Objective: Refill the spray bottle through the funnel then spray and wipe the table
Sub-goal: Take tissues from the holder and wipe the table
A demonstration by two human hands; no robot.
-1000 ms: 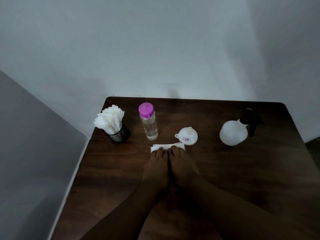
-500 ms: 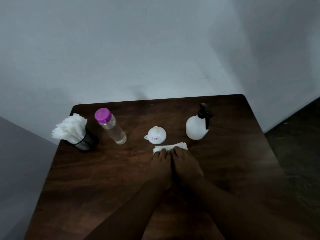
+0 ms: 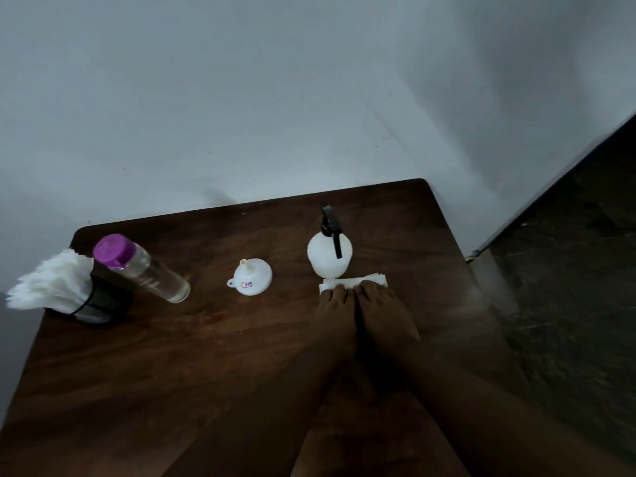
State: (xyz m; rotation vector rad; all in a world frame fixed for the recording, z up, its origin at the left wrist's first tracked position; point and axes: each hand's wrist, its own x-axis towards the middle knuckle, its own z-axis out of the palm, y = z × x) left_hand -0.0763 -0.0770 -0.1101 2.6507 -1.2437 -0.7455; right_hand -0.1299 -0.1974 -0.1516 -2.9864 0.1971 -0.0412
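Fingers (image 3: 339,295) of left hand (image 3: 335,320) and right hand (image 3: 387,320) lie straight, pressing the folded tissue (image 3: 347,283). Flimsy stuff; I'd pinch an edge.

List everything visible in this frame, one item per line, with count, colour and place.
table: 1, dark brown wood, fills the lower frame
spray bottle: 1, white with black trigger head, back right of centre
funnel: 1, white, wide end down, left of the spray bottle
clear bottle: 1, transparent with purple cap, back left
napkins: 1 bunch, white, in the holder
holder: 1, dark, far left
folded tissue: 1, white, just in front of the spray bottle
wall: 1, pale grey, behind the table
floor: 1, dark, far right
left hand: 1, bare, flat, fingertips pressing the folded tissue
right hand: 1, bare, flat alongside, fingertips on the same tissue
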